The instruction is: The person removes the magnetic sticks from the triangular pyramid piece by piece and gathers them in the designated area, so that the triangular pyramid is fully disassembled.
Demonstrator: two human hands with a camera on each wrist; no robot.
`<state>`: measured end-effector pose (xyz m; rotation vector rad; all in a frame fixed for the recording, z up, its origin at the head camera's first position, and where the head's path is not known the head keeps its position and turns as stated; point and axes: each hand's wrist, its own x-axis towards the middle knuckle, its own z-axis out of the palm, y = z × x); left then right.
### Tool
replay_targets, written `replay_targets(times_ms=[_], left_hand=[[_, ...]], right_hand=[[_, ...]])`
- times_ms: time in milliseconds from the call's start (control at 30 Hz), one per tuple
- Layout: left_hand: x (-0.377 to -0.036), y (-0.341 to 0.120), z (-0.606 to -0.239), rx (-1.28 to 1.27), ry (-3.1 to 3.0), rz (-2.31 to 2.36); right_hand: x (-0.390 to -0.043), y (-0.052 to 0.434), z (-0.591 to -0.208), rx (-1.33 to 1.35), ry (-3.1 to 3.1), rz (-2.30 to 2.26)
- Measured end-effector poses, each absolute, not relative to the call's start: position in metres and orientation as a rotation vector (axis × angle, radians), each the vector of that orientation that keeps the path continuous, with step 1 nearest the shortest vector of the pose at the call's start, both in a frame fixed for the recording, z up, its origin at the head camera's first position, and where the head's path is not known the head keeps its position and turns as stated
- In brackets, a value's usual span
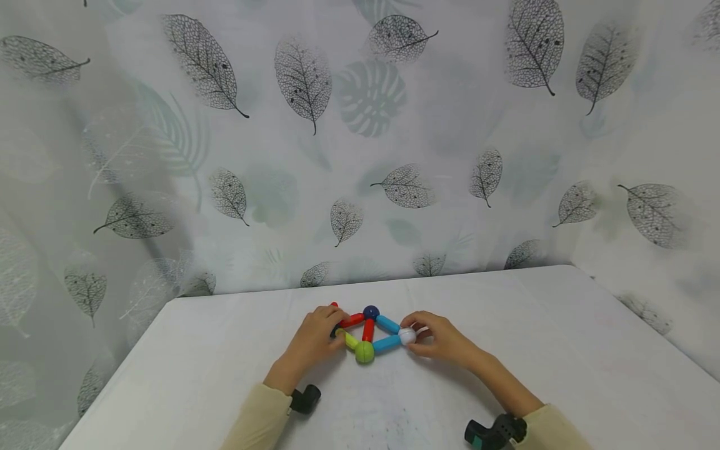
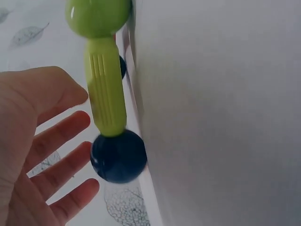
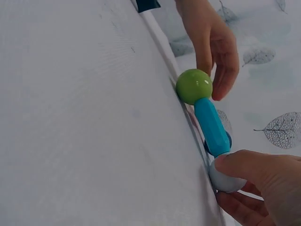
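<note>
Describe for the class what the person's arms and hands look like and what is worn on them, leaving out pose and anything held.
Both hands are bare: no gloves, rings or markings show on the left hand or the right hand. Each forearm ends in a pale beige long sleeve, pushed back from the wrist. A small black camera unit sits at the left wrist; a black one with a teal patch sits at the right.

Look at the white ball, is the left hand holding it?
No, the right hand pinches the white ball, while the left hand sits at the toy's other end.
</note>
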<state>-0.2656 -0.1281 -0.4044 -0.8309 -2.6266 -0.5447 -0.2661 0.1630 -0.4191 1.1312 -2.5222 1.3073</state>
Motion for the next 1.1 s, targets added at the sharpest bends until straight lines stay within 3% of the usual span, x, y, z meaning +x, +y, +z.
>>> replay_targets(times_ms=[633,1100], left_hand=[[-0.243,-0.09,-0.403,-1.107,-2.602,-0.727],[-0.247,-0.089,-0.414,-1.045,-2.658,-0.834]], right_hand=[[-0.256,0.144,-0.422,1.342,-2.403,1.343],[-0.25,0.128,-0.43,1.154,-2.397,1.328]])
